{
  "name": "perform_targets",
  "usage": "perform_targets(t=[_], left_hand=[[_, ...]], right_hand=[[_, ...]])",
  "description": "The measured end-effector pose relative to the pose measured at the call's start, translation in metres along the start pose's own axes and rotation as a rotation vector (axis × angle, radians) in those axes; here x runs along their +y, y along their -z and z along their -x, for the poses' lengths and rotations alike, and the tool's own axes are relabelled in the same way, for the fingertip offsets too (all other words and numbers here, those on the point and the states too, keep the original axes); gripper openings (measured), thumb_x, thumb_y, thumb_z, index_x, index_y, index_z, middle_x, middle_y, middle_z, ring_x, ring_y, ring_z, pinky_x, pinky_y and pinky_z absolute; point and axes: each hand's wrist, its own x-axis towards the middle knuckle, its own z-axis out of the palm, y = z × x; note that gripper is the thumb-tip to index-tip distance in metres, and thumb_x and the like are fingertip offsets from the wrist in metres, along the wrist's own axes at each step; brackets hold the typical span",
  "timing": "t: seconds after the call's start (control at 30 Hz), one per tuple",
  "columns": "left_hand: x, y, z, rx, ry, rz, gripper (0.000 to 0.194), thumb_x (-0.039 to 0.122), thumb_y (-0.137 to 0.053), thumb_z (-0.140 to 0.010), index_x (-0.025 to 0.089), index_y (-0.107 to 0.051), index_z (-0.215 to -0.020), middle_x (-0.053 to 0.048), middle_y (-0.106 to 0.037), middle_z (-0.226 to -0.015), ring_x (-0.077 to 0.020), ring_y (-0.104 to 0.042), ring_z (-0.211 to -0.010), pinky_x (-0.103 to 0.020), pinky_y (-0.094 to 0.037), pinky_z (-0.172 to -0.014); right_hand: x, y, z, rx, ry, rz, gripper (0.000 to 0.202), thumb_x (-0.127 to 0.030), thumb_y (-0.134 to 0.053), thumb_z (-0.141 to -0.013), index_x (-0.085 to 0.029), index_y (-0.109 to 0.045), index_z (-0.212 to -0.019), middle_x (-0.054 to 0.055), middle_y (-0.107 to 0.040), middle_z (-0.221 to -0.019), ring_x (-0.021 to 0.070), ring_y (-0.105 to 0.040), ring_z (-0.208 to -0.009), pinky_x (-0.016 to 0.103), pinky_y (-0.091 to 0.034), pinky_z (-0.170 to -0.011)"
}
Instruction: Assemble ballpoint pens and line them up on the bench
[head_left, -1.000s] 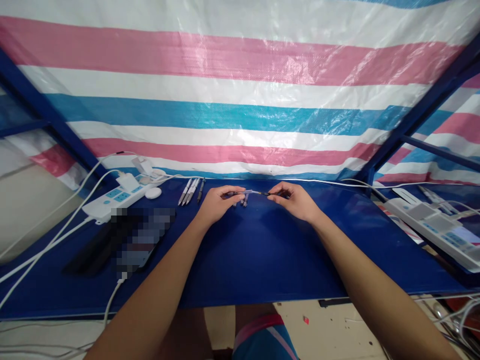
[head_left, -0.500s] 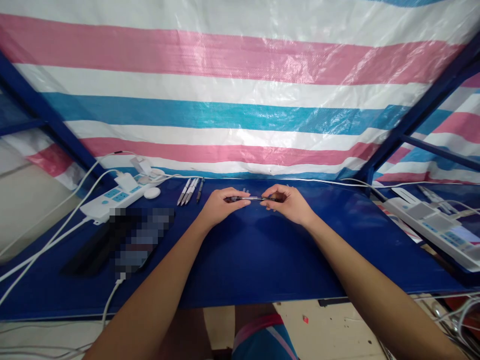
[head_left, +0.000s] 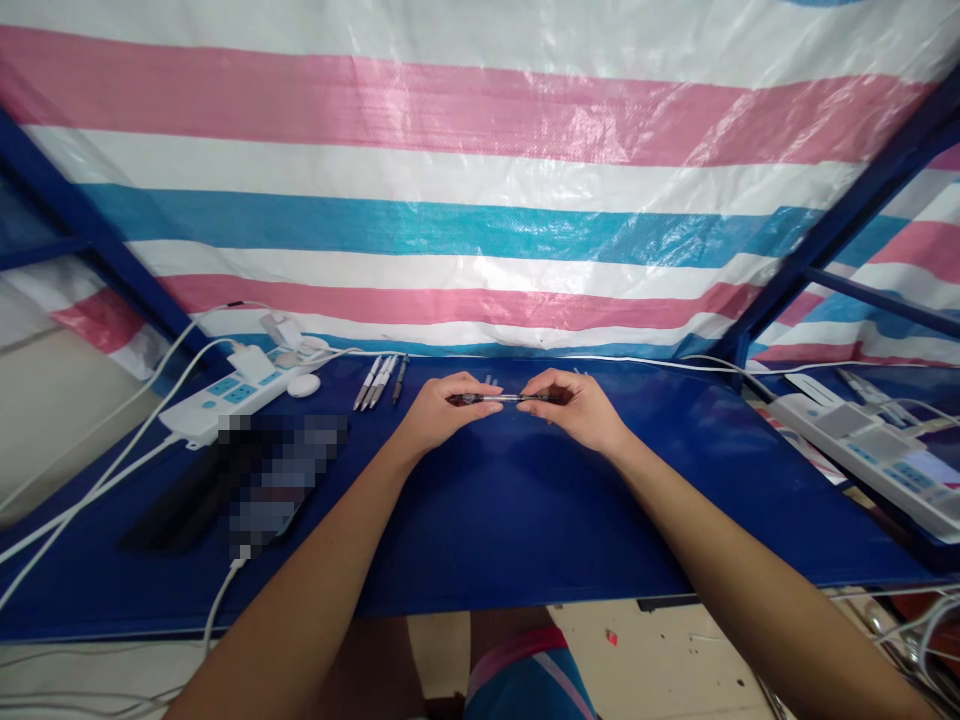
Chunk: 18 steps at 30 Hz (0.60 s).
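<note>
Pen: a slim, dark-ended, pen-shaped piece with a pale, shiny middle (head_left: 504, 398), held between the two hands over the far half of the desk; whether it is one piece or two meeting parts I cannot tell.
Long axis: sideways, left to right across the person's front, roughly level, in line with both sets of fingertips; neither hand is nearer, as each has an end.
Left hand (head_left: 439, 418): pinched narrow on the pen's left end, thumb on the near side, fingers on the far side.
Right hand (head_left: 589, 412): pinched on the right end, index finger arched; its fingers hide part of that end.
Beyond the fingers: small, pale, translucent slender pieces (head_left: 491, 380), partly hidden.
Left of the left hand: a row of white-barrelled pens (head_left: 376, 383), with a dark grey slim pen (head_left: 400, 380) beside them at the hand's side.
Farther left: a white power strip with blue sockets (head_left: 234, 393) and a white round disc (head_left: 304, 385).
Underneath: a glossy blue desk (head_left: 525, 510).
Behind: a pink, white and blue striped plastic sheet (head_left: 480, 230).
</note>
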Motion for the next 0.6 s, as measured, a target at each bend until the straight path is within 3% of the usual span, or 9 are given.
perform_targets(t=[0.13,0.4,0.6], left_hand=[[0.0011,0.0001,-0.0001,0.007,0.004,0.009,0.029,0.046,-0.091,-0.079,0.03,-0.09,-0.104,-0.003,-0.071,-0.089,-0.0127,-0.052,-0.068,-0.029,-0.042,-0.062],[-0.0001,-0.0022,0.0001,-0.007,0.025,0.02,0.031,0.048,-0.091,-0.079,0.03,-0.089,-0.103,-0.003,-0.072,-0.092,-0.0132,-0.055,-0.069,-0.029,-0.045,-0.063],[-0.0029,-0.0021,-0.0004,0.018,0.024,0.014,0.03,0.047,-0.091,-0.08,0.03,-0.089,-0.104,-0.004,-0.075,-0.097,-0.0139,-0.058,-0.071,-0.03,-0.048,-0.066]], right_hand=[[-0.0018,-0.0018,0.0009,0.015,0.032,-0.024,0.038,-0.054,-0.093,-0.079,-0.025,-0.075,-0.097,0.004,-0.077,-0.092,0.0215,-0.073,-0.08,0.035,-0.059,-0.071],[-0.0073,-0.0045,0.0039,-0.065,-0.084,-0.079,0.047,-0.066,-0.073,-0.096,-0.021,-0.066,-0.108,0.004,-0.079,-0.082,0.0163,-0.072,-0.052,0.025,-0.049,-0.045],[-0.0076,-0.0052,0.0024,-0.072,-0.094,-0.189,0.047,-0.067,-0.075,-0.093,-0.022,-0.063,-0.1,0.004,-0.079,-0.083,0.0175,-0.075,-0.058,0.028,-0.056,-0.051]])
